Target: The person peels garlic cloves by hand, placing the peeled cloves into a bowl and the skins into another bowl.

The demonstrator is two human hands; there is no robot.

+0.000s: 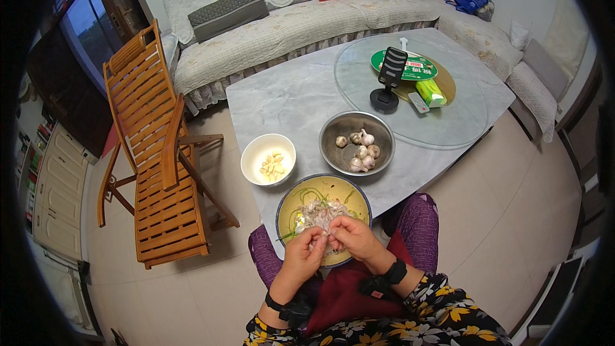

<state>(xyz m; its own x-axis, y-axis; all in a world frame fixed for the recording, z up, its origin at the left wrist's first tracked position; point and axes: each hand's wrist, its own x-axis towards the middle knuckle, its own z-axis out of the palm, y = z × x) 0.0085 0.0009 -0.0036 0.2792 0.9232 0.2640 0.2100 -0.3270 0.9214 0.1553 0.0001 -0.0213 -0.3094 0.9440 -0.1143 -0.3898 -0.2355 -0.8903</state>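
Note:
My left hand (303, 254) and my right hand (356, 238) meet fingertip to fingertip above a yellow bowl (357, 199) with a dark rim. Both are closed in a pinch on a small pale garlic clove (325, 233), mostly covered by the fingers. Papery garlic skins (314, 214) and thin green strands lie in the yellow bowl. Beyond it to the left, a white bowl (248, 154) holds several peeled garlic cloves (272, 167). To the right of that, a metal bowl (330, 147) contains several whole garlic bulbs (362, 161) with their skins on.
The bowls stand at the near end of a grey marbled table (272, 93). Its glass turntable (448, 131) carries a black stand (385, 97), a green round fan (418, 67), a tissue pack (432, 93) and a remote (418, 103). A wooden folding chair (168, 221) stands left; a sofa (282, 38) lies behind.

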